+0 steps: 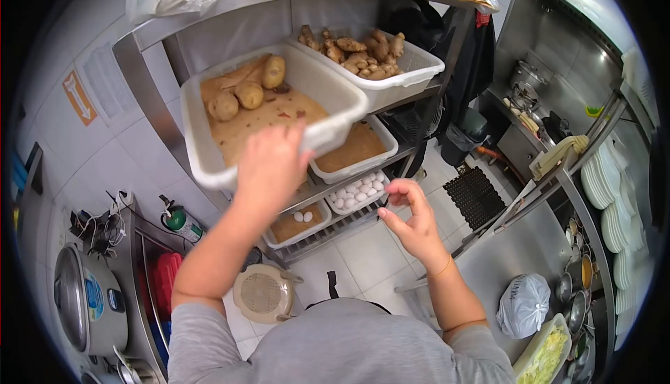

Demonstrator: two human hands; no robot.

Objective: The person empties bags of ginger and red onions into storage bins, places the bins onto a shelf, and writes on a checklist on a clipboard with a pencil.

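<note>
My left hand (271,164) is at the front rim of a white plastic tub (342,108), its fingers curled over the edge; motion blurs them a little. Several potatoes (249,94) lie at the back of this tub, on brown paper (272,115) with darker scraps. The tub sits on the upper shelf, its front jutting out. My right hand (413,220) is in the air, fingers and thumb apart, with nothing in it. Below and beside it is a tray of white eggs (357,192) on a lower shelf.
A second white tub (412,78) holds ginger (370,56). Lower down are a brown-lined tub (356,150) and a tray with two eggs (303,216). A stool (264,293) stands on the tiled floor. Steel counter (488,272) and stacked plates (607,189) are right, a large cooker (87,300) left.
</note>
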